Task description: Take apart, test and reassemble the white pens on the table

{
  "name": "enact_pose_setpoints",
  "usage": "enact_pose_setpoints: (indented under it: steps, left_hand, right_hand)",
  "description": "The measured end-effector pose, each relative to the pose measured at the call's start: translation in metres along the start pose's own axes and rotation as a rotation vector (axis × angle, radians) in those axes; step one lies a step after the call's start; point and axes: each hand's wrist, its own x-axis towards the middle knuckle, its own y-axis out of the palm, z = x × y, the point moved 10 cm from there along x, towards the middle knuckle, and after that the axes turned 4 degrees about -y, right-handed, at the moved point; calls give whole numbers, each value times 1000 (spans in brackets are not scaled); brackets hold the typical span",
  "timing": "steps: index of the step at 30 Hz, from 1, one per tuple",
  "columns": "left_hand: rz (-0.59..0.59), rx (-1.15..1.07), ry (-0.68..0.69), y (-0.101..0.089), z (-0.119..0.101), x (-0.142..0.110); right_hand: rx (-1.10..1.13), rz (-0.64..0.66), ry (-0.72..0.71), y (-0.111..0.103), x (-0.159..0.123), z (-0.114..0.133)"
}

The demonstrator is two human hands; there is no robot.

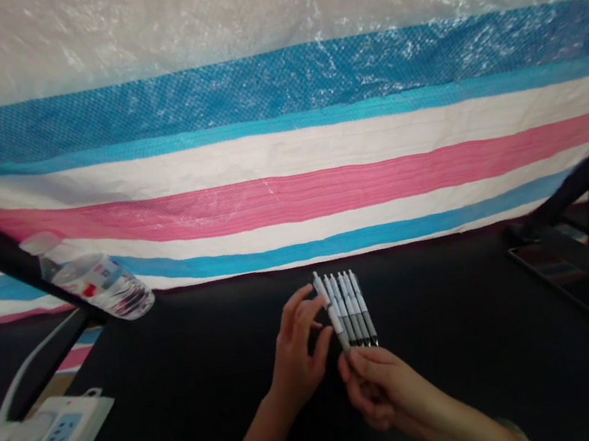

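A white click pen (332,314) with a grey grip slants upward in the middle, its lower end pinched between the thumb and fingers of my right hand (384,386). My left hand (299,347) is just left of that pen, its fingers curved and apart; whether a fingertip touches the barrel I cannot tell. Behind and right of the held pen, several similar white pens (352,305) with grey grips lie side by side in a row on the black table (211,364), clicker ends pointing away from me. My right hand hides part of the row's near end.
At the left are a white power strip (62,436) with a plugged-in cable and a tilted clear plastic bottle (106,284). A dark phone (583,287) lies at the right. Black frame bars (10,255) flank the table, and a striped plastic sheet (291,198) hangs behind.
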Motion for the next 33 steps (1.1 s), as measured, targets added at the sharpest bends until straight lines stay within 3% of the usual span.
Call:
enact_pose_setpoints:
  steps: [2, 4, 7, 20, 33]
  left_hand:
    - [-22, -376, -338, 1, 35, 2]
    - [66, -694, -599, 19, 54, -3]
    - [130, -858, -755, 31, 59, -7]
    - [-1, -797, -823, 32, 63, -13]
    - [-20, -785, -849, 33, 66, -15]
  right_hand:
    - [89, 57, 49, 8, -2, -8]
    - [150, 106, 101, 15, -4, -16]
    - [183, 127, 146, 19, -6, -25]
    - [-21, -129, 162, -7, -12, -29]
    - [-92, -277, 150, -22, -5, -38]
